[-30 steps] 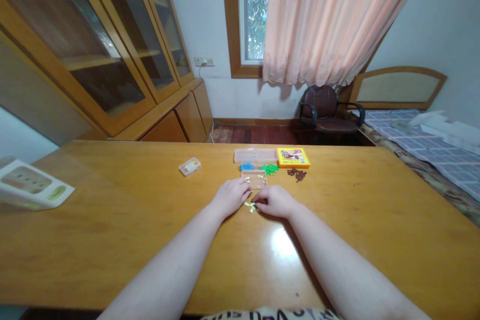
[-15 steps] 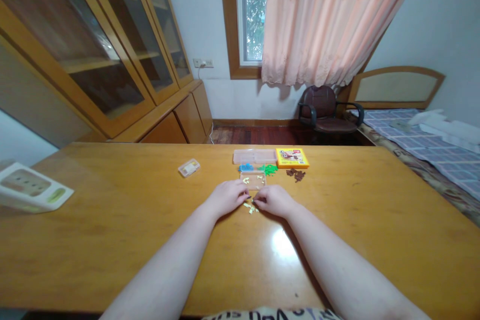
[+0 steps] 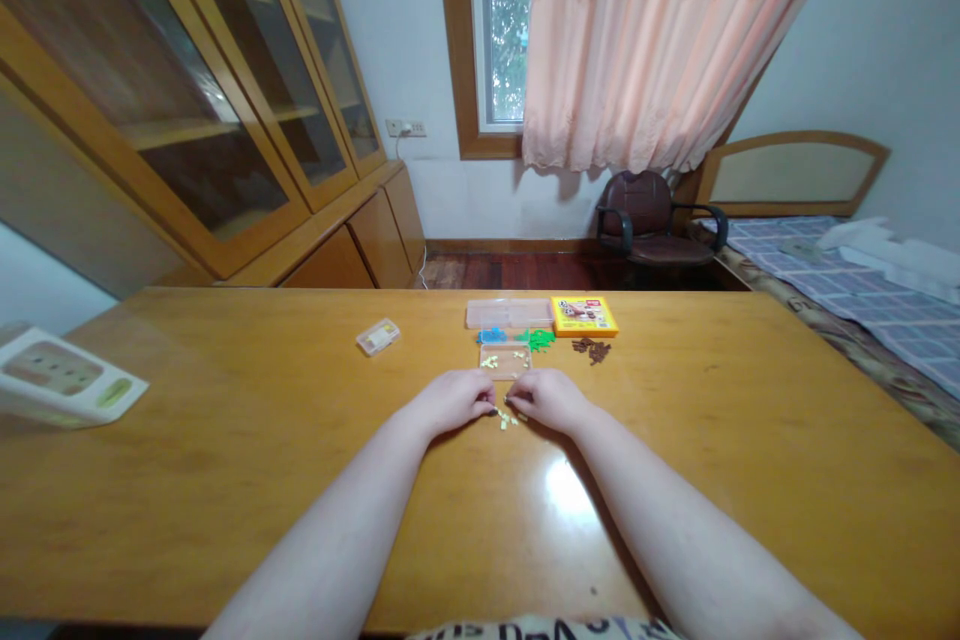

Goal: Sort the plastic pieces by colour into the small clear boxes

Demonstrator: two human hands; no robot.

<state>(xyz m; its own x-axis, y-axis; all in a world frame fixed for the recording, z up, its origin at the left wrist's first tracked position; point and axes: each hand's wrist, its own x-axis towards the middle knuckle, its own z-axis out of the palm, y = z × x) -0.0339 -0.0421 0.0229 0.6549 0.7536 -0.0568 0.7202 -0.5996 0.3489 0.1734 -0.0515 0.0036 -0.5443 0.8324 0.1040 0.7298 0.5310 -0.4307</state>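
A small pile of pale yellow pieces lies on the wooden table between my hands. My left hand is closed, its fingertips down at the left edge of that pile; whatever they hold is too small to make out. Thumb and finger of my right hand are pinched together just above the pile, with a tiny pale bit at the tips. Right beyond the fingers sits a shallow clear tray, with pale yellow pieces grouped at its left and right sides.
Behind the tray are blue pieces, green pieces and a long clear case. Brown pieces lie before a yellow box. A small clear box and a white container stand to the left.
My left fingertips have come down and back from the tray's edge to the yellow pile. Some pieces in the pile have shifted slightly. My right hand has barely moved.
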